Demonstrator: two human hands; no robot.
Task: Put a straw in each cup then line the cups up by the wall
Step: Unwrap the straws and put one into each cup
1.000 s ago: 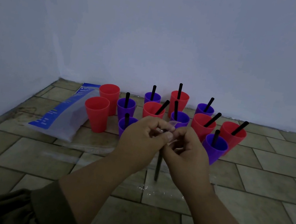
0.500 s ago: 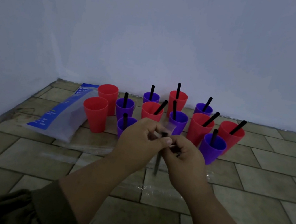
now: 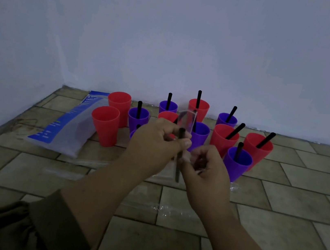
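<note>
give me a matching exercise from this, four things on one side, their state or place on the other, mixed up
1. left hand
2. front-left red cup
3. front-right purple cup
4. plastic bag

A. lies on the floor, far left
B. has a black straw standing in it
C. pinches the held straw
D. stands with no straw in it

Pairs: 1-C, 2-D, 3-B, 4-A
</note>
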